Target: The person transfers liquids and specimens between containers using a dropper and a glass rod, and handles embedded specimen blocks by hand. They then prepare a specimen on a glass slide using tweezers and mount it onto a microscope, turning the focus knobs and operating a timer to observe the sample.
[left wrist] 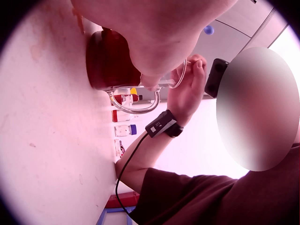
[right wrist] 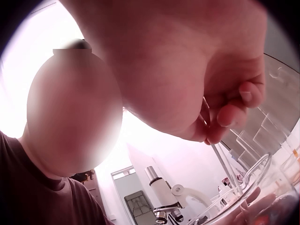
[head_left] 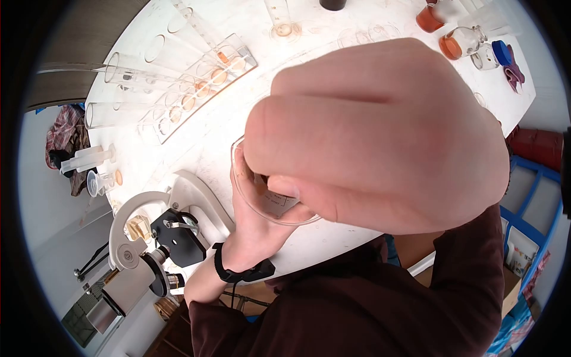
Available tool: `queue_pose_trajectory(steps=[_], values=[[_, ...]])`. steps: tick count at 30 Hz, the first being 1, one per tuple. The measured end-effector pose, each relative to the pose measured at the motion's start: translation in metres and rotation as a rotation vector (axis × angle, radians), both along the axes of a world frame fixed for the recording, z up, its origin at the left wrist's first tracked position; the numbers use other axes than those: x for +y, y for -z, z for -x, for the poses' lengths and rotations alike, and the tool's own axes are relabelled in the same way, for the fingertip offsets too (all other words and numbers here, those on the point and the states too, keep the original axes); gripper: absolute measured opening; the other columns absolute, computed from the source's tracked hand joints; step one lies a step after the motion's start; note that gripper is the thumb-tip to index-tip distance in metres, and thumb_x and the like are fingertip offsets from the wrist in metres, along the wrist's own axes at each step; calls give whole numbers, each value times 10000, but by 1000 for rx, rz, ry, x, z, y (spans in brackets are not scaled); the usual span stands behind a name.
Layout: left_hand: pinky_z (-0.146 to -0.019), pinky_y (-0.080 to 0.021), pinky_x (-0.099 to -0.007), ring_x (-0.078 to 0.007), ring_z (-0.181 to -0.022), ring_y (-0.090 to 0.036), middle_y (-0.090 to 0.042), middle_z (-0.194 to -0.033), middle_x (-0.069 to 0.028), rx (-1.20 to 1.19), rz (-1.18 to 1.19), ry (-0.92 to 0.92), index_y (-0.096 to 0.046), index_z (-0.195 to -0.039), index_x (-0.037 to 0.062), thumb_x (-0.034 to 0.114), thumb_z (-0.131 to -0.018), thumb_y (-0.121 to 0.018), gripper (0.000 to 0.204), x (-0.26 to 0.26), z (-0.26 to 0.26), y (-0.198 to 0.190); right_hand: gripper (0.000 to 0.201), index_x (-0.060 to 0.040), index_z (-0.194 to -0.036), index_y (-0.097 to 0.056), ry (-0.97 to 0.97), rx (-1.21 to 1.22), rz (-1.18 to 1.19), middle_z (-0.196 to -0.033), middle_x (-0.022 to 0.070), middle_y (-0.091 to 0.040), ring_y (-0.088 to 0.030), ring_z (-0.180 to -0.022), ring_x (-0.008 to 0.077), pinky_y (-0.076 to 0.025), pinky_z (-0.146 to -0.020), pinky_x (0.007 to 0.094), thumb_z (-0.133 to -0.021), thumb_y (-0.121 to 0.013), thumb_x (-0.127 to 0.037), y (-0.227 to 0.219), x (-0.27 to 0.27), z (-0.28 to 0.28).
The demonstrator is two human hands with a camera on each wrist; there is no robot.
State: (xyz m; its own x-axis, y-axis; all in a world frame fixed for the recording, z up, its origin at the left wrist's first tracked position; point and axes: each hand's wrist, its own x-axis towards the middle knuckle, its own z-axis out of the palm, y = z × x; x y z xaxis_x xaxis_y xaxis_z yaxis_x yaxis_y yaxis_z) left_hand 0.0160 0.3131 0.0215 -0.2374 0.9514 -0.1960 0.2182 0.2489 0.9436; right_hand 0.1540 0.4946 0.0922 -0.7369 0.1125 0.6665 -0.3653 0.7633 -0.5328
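Note:
My left hand (head_left: 256,223) grips a glass beaker (head_left: 276,205) with a looped handle and printed marks on its wall. Dark red liquid (left wrist: 108,63) fills its lower part, and the beaker stands on the white table in the left wrist view. Above the rim, my right hand (head_left: 380,137) pinches a thin glass rod (right wrist: 224,161) between thumb and fingers. The rod slants down into the beaker's mouth in the right wrist view. Its lower end is hidden. From the head, the right hand covers much of the beaker.
A rack (head_left: 205,98) of large test tubes with orange-tinted bottoms stands at the far left. The microscope (head_left: 193,205) is close beside my left forearm. A measuring cylinder (head_left: 279,21) stands at the back; capped jars (head_left: 464,43) stand at the far right.

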Motion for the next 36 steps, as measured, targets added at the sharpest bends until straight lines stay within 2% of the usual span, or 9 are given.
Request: queue_pose_trajectory(steps=[10, 13, 19, 21, 23, 25, 28, 31, 36], values=[[-1089, -451, -444, -292, -1300, -528, -460, -1410, -189, 229, -81, 93, -245, -1498, -1, 187, -654, -965, 1126, 2, 3, -4, 156, 3, -898, -651, 18, -153, 10, -727, 84, -564, -541, -570, 244, -403, -463, 346, -760, -712, -31, -8, -4, -4], [-1093, -447, -447, -293, -1310, -519, -452, -1420, -192, 254, -92, 99, -228, -1502, -3, 181, -660, -963, 1133, 0, 4, -2, 163, -4, -900, -656, 167, 111, -17, -734, 83, -564, -527, -559, 241, -391, -463, 351, -747, -706, -33, 5, -3, 3], [-1102, -437, -454, -303, -1332, -502, -427, -1449, -201, 267, -169, 119, -189, -1522, -7, 169, -676, -958, 1157, -4, 5, 8, 154, -31, -902, -660, 48, -211, -27, -730, 55, -552, -510, -557, 242, -387, -466, 355, -756, -702, -60, -8, -4, -3], [-1108, -432, -459, -313, -1344, -493, -411, -1467, -208, 262, -230, 124, -166, -1538, -10, 164, -687, -957, 1174, -7, 7, 13, 150, -41, -905, -660, 214, 107, -122, -712, 39, -526, -504, -564, 241, -380, -474, 353, -766, -701, -79, 7, -7, 5], [-1111, -430, -461, -318, -1350, -489, -403, -1477, -212, 257, -262, 129, -155, -1547, -11, 161, -693, -956, 1183, -10, 6, 13, 149, -41, -905, -660, 207, 84, -116, -711, 39, -525, -504, -564, 241, -381, -474, 353, -766, -700, -78, 6, -7, 4], [-1121, -420, -463, -322, -1356, -483, -399, -1478, -212, -1, 120, 11, -132, -1560, -14, 164, -689, -961, 1215, -13, 4, 9, 147, -42, -904, -659, 193, 42, -103, -709, 38, -524, -504, -565, 241, -381, -476, 353, -767, -699, -77, 4, -6, 2], [-1125, -416, -464, -319, -1358, -479, -404, -1469, -207, 330, -175, 140, -147, -1552, -13, 163, -697, -955, 1190, -12, 9, 10, 143, -43, -902, -658, 172, -18, -82, -707, 38, -521, -505, -566, 240, -382, -477, 354, -768, -696, -75, -1, -4, 0], [-1123, -418, -462, -316, -1353, -483, -409, -1461, -202, -64, 114, 12, -157, -1545, -11, 171, -700, -956, 1176, -8, 3, 3, 140, -44, -901, -657, 150, -78, -61, -704, 37, -519, -505, -567, 239, -383, -479, 354, -769, -694, -73, -5, -3, -3], [-1121, -417, -458, -308, -1350, -486, -412, -1458, -199, 68, 63, 56, -169, -1538, -12, 195, -692, -963, 1178, -5, 5, 4, 135, -45, -899, -655, 111, -176, -23, -700, 35, -515, -505, -568, 237, -384, -482, 354, -771, -690, -69, -9, -2, -4]])
